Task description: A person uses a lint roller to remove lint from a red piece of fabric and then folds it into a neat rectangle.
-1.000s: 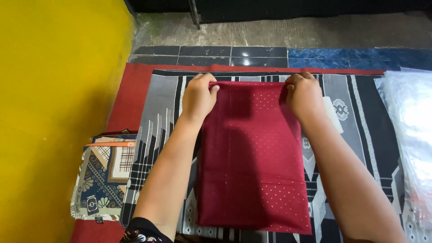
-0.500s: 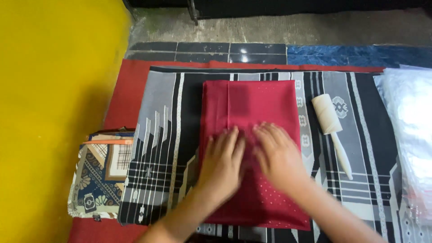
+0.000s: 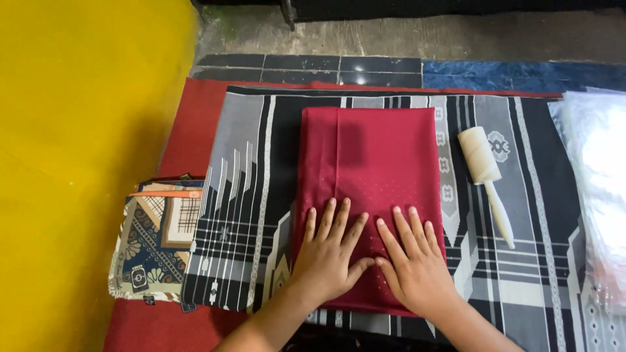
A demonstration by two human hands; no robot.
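Note:
A folded dark red cloth (image 3: 372, 156) with small dots lies flat on a grey, black and white patterned cloth (image 3: 248, 169). My left hand (image 3: 329, 254) presses palm down on the red cloth's near part, fingers spread. My right hand (image 3: 414, 264) lies flat beside it on the same cloth, thumbs almost touching. Neither hand holds anything.
A white lint roller (image 3: 486, 176) lies on the patterned cloth right of the red one. A stack of patterned folded cloths (image 3: 153, 244) sits at the left on a red mat (image 3: 189, 130). Clear plastic bags (image 3: 600, 189) lie at the right. A yellow wall (image 3: 72, 163) runs along the left.
My hands let go of the red cloth's far edge, came back toward me and now press flat on its near part. The lint roller came into view.

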